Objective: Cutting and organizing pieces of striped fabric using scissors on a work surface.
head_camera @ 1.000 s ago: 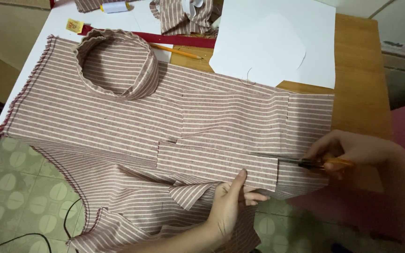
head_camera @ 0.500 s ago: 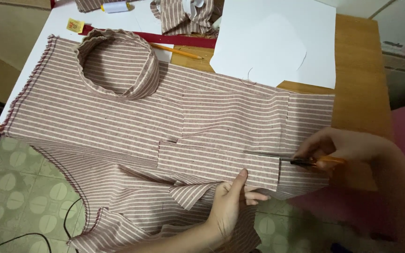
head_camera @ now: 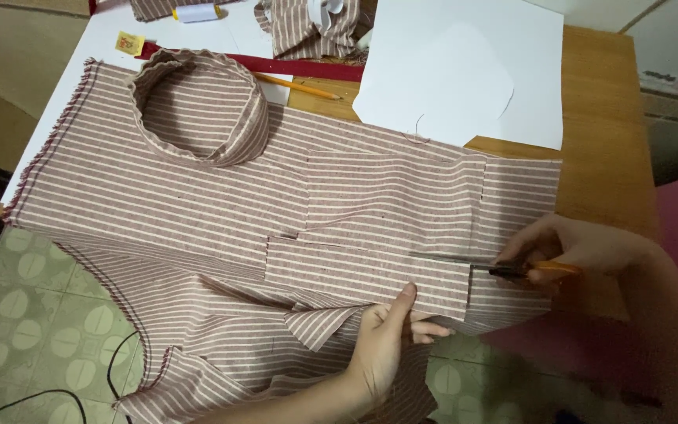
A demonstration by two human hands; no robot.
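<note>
The striped fabric point(head_camera: 198, 188), brownish-pink with thin white lines, lies spread over the wooden desk point(head_camera: 606, 118) and hangs off its near edge toward the green patterned floor point(head_camera: 33, 330). The right hand point(head_camera: 570, 247) is closed around orange-handled scissors point(head_camera: 523, 270) at the right edge of the cloth, blades pointing left along a cut line in the fabric; compared with half a second ago the blades sit slightly farther right and nearer, with less of them buried in the cloth, and a second ago they were about where they are now. The left hand point(head_camera: 386, 345) rests where it was before, flat on the near part of the fabric with fingers loosely together and the thumb pointing toward the cut strip, pinning the cloth rather than gripping it. The strip between the two hands lies flat, its near-left corner folded under just beside the left thumb, unchanged. Farther back, a collar-like loop of the same fabric point(head_camera: 198, 106) stands on the cloth, and a white paper pattern point(head_camera: 464, 71) lies on the far right of the desk, partly over the fabric's far edge. A yellow pencil point(head_camera: 296, 85) and a dark red strip point(head_camera: 276, 67) lie beyond the collar, all as before.
</note>
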